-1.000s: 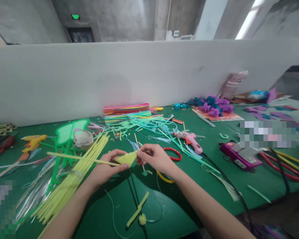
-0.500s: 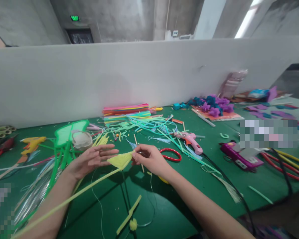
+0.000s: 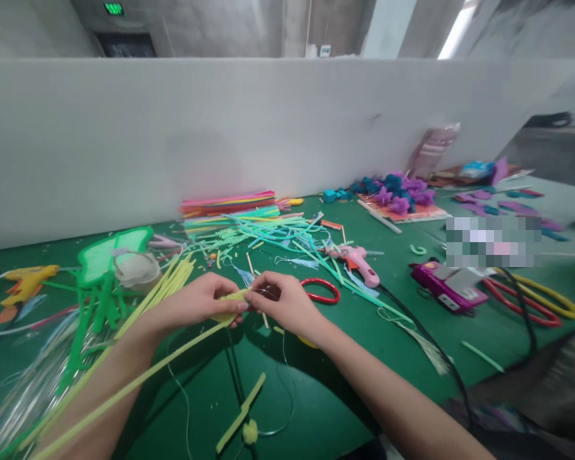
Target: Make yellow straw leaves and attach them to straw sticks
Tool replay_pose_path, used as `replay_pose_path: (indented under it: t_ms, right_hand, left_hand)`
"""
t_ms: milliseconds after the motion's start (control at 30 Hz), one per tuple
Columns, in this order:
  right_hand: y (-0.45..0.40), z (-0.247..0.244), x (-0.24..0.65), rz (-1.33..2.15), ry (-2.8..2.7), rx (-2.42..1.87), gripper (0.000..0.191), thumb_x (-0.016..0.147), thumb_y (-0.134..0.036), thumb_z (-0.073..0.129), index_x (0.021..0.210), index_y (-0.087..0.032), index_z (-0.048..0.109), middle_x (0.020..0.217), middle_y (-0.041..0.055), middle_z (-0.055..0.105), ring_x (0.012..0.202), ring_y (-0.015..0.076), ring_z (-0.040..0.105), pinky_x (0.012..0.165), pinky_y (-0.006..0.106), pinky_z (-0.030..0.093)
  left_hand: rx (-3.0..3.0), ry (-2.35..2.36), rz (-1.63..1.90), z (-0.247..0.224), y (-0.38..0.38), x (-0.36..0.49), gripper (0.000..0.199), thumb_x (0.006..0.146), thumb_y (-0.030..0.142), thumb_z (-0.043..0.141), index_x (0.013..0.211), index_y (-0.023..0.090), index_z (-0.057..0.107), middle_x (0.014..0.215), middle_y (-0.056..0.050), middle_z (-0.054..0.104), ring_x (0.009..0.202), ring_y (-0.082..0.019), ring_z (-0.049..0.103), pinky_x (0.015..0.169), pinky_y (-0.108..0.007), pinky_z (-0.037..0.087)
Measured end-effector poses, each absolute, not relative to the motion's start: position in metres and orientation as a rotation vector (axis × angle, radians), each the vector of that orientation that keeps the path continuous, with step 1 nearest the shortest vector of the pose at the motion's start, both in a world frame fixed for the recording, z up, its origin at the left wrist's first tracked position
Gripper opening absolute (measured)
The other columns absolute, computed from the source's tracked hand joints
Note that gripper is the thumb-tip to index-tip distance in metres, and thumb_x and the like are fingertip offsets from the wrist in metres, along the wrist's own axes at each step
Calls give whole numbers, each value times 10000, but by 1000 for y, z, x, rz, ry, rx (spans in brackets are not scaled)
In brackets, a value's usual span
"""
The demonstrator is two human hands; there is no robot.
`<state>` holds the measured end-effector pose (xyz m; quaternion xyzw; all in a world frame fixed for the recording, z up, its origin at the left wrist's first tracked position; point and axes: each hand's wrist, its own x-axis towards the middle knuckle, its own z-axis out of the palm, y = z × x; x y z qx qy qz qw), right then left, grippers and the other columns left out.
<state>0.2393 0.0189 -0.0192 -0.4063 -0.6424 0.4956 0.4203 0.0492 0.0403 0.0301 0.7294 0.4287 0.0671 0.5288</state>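
Note:
Near the middle of the view, a yellow fuzzy piece (image 3: 227, 306) is pinched between the fingers and thumb of my left hand (image 3: 204, 299). A long yellow stem (image 3: 148, 372) runs from it toward the lower left. My right hand (image 3: 280, 299) is closed at the piece's right tip, its fingertips touching those of my left hand. A thin wire loop shows by the right fingers. Below on the table lie a yellow strip (image 3: 241, 414) and a small yellow ball (image 3: 250, 432) with clear thread. Red-handled scissors (image 3: 323, 291) lie beside my right hand.
The green table (image 3: 335, 396) holds a pink glue gun (image 3: 361, 263), a yellow glue gun (image 3: 26, 281), a green fuzzy shape (image 3: 112, 252), scattered stems (image 3: 268, 230), purple flowers (image 3: 402, 191) and a purple device (image 3: 448, 291). A white partition (image 3: 220, 128) stands behind.
My left hand was open beside the yellow piece and has now closed on it. My right hand stays at its tip. The camera view has shifted, moving the table items left and slightly up.

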Motion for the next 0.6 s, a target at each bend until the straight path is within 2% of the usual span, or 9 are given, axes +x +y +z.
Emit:
replay_pose_path:
  t_ms: [233, 400, 600]
  right_hand:
    - [19, -18, 240, 1218, -1531, -1024, 188, 756, -328, 687, 801, -169, 599, 729, 3, 630, 645, 115, 574, 573, 225, 444]
    - [17, -17, 239, 1121, -1586, -1018, 107, 776, -259, 663, 807, -171, 610, 738, -3, 636, 639, 111, 573, 571, 221, 445]
    - [13, -16, 240, 813, -1786, -1008, 35, 823, -220, 616, 825, -192, 637, 784, 13, 634, 707, 132, 587, 635, 242, 465]
  left_hand:
    - [1652, 1015, 272, 31, 37, 48, 307, 823, 465, 601, 923, 175, 627, 795, -37, 700, 706, -167, 622, 603, -237, 431]
    - [1560, 1088, 295, 32, 35, 53, 311, 760, 464, 668, 827, 162, 637, 733, -31, 697, 693, -178, 654, 609, -249, 462]
    - [1473, 1117, 310, 30, 33, 52, 330, 727, 472, 698, 812, 158, 640, 719, -36, 709, 696, -191, 680, 645, -279, 499]
